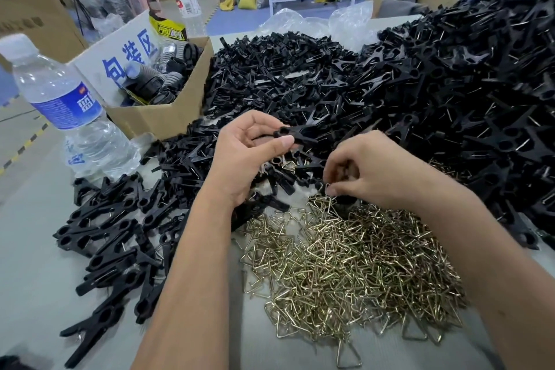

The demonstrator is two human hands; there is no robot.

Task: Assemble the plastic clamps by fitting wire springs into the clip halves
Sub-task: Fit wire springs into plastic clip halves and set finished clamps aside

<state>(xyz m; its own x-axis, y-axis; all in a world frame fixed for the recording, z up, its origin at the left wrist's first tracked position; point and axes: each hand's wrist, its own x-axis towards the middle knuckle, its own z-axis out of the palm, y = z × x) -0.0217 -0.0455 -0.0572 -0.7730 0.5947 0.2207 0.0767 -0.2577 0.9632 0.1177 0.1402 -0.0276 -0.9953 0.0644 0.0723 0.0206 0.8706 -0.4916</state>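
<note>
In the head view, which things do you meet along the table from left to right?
Water bottle → cardboard box → left hand holding a black clip half → right hand pinching a wire spring → big heap of black clamps.

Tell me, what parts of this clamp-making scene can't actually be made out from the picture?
Head view only:
- Right hand: curled fingers hide how many wire springs it pinches.
- Left hand: fingers cover much of the black clip half, so whether a spring is fitted is unclear.
- Cardboard box: its walls hide most contents.
- Right-hand clamp pile: cut off by the frame edge.
</note>
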